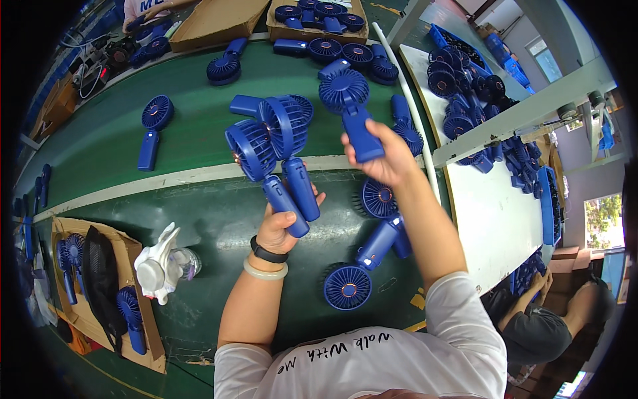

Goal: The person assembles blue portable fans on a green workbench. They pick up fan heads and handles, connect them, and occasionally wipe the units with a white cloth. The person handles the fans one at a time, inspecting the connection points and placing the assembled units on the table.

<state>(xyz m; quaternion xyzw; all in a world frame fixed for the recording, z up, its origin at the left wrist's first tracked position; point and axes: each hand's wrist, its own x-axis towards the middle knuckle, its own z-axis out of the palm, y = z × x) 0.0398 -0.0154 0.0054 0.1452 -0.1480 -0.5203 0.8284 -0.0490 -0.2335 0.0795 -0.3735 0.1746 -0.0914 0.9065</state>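
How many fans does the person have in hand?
3: one blue fan and a second blue fan side by side in the left hand, and a third blue fan in the right hand. No held fan appears hidden.

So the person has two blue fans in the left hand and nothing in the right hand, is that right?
Not quite: the right hand isn't empty. The head view shows it holding a blue fan. The left hand does have two blue fans.
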